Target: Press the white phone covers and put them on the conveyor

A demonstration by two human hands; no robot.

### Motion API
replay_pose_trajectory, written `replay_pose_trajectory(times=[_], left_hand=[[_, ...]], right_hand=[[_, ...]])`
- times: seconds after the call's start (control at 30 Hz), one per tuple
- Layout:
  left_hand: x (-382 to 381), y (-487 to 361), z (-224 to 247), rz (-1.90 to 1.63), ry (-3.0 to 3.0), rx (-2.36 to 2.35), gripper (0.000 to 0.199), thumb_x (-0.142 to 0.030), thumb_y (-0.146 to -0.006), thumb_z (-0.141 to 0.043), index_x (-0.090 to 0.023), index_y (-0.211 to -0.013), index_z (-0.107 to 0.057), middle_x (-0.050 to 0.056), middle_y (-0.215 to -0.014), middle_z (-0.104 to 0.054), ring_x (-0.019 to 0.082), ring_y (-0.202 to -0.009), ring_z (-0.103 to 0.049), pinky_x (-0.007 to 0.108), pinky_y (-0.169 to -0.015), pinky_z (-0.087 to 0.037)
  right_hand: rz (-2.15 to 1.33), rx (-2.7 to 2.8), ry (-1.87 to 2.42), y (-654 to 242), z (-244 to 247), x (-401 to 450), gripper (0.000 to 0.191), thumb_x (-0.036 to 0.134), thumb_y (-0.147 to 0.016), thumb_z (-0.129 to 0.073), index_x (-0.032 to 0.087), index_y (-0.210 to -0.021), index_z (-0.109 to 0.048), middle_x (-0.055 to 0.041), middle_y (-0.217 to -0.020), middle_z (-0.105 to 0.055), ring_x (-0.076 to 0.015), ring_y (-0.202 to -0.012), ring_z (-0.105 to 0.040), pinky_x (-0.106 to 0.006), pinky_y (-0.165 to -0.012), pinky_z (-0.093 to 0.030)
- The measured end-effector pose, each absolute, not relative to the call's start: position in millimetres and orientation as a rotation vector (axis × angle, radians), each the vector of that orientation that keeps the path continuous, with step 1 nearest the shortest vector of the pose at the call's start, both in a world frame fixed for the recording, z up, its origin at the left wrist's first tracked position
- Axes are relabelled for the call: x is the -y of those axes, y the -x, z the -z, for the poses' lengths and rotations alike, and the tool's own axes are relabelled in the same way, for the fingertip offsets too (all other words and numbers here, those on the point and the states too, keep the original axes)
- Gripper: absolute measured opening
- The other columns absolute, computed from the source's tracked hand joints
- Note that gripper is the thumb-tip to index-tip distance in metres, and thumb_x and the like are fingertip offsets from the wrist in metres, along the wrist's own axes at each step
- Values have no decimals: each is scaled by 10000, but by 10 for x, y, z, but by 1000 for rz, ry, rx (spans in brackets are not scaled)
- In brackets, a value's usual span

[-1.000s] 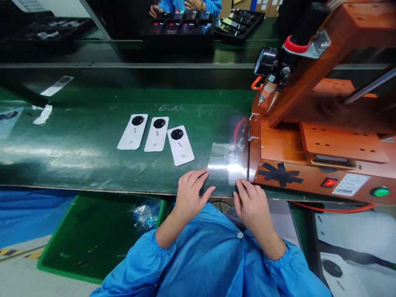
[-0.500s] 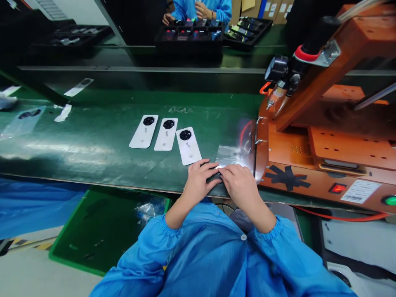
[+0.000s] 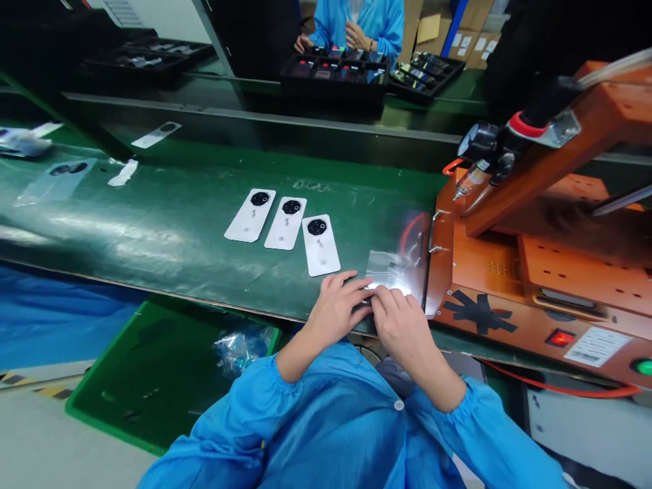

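Observation:
A clear plastic film [image 3: 383, 263] lies at the table's near edge, left of the orange machine. My left hand [image 3: 339, 309] reaches over its near left corner, index finger and thumb drawn toward the other hand's fingertips. Curled fingers of my right hand [image 3: 400, 322] pinch the film's near edge. Both hands' fingertips meet there and hide what lies between them. Just beyond my left hand is a white phone back panel [image 3: 322, 252] with a dark round camera area. A second white panel [image 3: 286, 227] and a third panel [image 3: 250, 219] lie farther left.
An orange machine [image 3: 483, 272] with a lit red switch borders the work spot on the right. Below the table's left side sits a green bin [image 3: 168, 380] with crumpled plastic. Across the bench, a person [image 3: 356, 27] in blue stands behind black trays [image 3: 333, 88].
The view has shifted slightly, so the scene sits a little lower and farther right. My hands stay together at the film's near edge with only slight finger movement.

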State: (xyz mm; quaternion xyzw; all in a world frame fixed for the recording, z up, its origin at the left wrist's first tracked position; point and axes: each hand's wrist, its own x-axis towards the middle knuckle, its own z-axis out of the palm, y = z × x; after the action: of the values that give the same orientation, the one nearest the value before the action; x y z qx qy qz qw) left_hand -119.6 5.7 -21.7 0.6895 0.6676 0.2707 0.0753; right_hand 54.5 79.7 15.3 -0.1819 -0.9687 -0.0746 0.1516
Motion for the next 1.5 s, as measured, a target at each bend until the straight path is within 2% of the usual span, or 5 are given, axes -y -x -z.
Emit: replay_pose_trajectory(times=[0.33, 0.57, 0.77, 1.0, 1.5], left_hand=[[-105, 1286, 58, -796, -2203, -1938, 865, -705, -876, -629, -215, -1560, -429, 147, -1641, -414, 365, -1531, -336, 557, -1181, -332], [140, 1630, 192, -705, -2015, -2401, 747, -605, -926, -616, -118, -1483, -507, 221, -1570, -486, 428, -1501, -373, 651, -1237, -212], [467, 1061, 252, -675, -2051, -2281, 490, -389, -1000, -566, -215, -1457, -545, 128, -1561, -525, 348, -1424, -467, 557, -1145, -362], [550, 1218, 313, -931, -2091, -2203, 651, -604, -929, -608, -181, -1423, -581, 180, -1457, -607, 345, -1330, -566, 516, -1088, -388], [489, 1249, 481, -1002, -2178, -2253, 482, -500, -900, -613, -200, -1271, -682, 125, -1437, -648, 319, -1368, -574, 484, -1143, -392]], right_hand=[[-460, 2238, 857, -972, -789, -641, 47, 290, -948, -616, 256, -936, -646, -103, -1099, -642, -268, -966, -622, -417, -784, -511], [-1147, 2076, 870, -402, -535, -1028, 253, 391, -916, -666, 220, -730, -664, -71, -979, -706, -205, -856, -658, -303, -627, -495], [-1065, 2106, 896, 168, -179, -1391, 273, 413, -891, -626, 217, -705, -674, -67, -903, -693, -220, -876, -639, -378, -793, -516], [-1011, 2096, 964, 300, -70, -1474, 249, 393, -902, -606, 214, -739, -662, -74, -924, -672, -231, -943, -624, -392, -866, -502], [-1108, 2383, 984, 313, -26, -1445, 219, 334, -923, -570, 215, -752, -640, -71, -985, -650, -243, -1006, -606, -420, -913, -444]])
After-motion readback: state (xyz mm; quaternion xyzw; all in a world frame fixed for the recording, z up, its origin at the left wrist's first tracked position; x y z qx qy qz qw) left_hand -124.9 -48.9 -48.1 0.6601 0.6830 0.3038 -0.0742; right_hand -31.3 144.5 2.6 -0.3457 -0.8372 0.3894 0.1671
